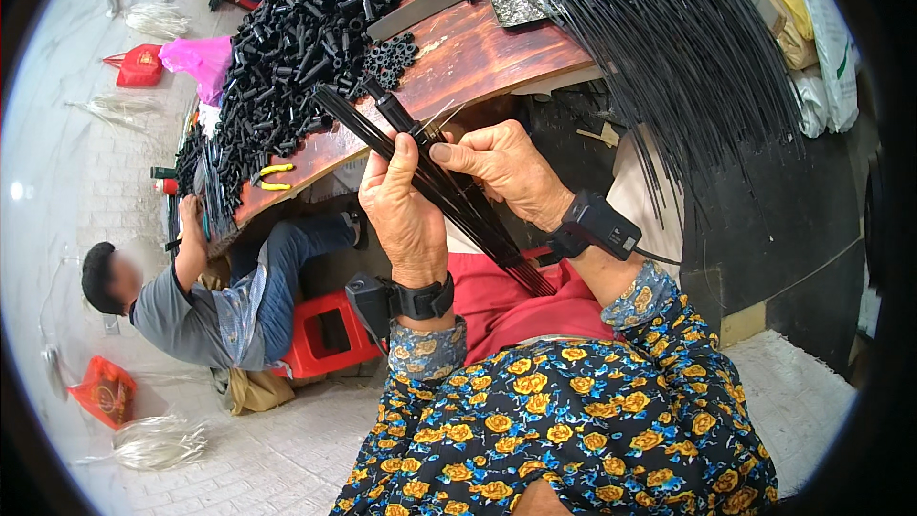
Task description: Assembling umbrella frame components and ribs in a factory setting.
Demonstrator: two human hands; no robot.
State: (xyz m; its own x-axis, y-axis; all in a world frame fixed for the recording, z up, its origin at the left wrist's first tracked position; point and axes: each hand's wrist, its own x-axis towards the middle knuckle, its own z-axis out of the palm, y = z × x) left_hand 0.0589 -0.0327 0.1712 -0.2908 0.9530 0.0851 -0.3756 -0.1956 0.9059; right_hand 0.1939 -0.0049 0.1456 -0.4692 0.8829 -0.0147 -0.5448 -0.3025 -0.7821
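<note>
My left hand [406, 201] is closed around a bundle of thin black rods [475, 220], which slants from the table edge down toward my lap. A black tubular plastic piece [394, 113] stands up at the upper end of the bundle, just above my left thumb. My right hand [511, 167] pinches with thumb and forefinger beside that piece. Fine pale wire [445, 116] sticks up from the pinch; its lower part is hidden by my fingers.
Black plastic tubes [296, 48] lie heaped on the wooden table [468, 53]. Long black rods [659, 48] hang over its right side. Yellow-handled pliers [276, 177] rest near the left edge; a metal tray [516, 4] sits farther back. A co-worker [205, 311] sits at left on a red stool [330, 333].
</note>
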